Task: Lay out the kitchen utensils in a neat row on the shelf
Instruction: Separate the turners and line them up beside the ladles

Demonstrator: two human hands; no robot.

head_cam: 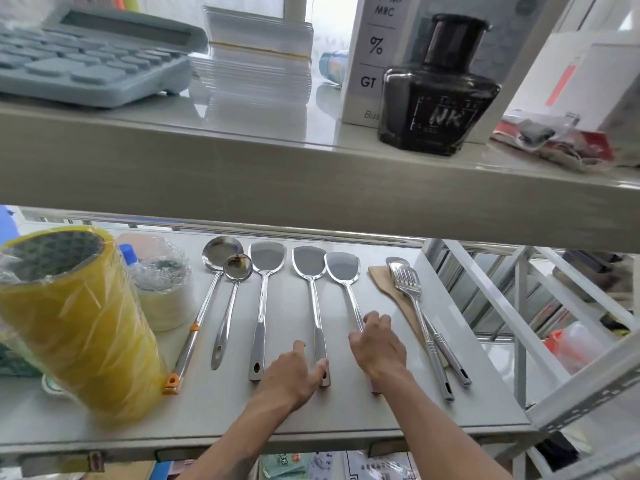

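Steel utensils lie side by side on the lower shelf [346, 414], heads pointing away from me. From the left come a large ladle [221, 252], a small ladle [238, 266] and three flat turners. My left hand [294, 374] rests on the handle end of the middle turner [309, 263], fingers around it. My right hand [377, 344] grips the handle of the right turner [343, 268]. Further right a wooden spatula [382, 280] lies under a slotted turner [408, 280] and a spoon [396, 262], overlapping in a small pile.
A yellow wrapped roll [79, 323] and a plastic-wrapped white bundle [166, 292] stand at the left of the shelf. The shelf above [311, 174] holds a calculator [86, 57], an ink bottle [438, 88] and boxes. White frame bars [519, 306] run along the right.
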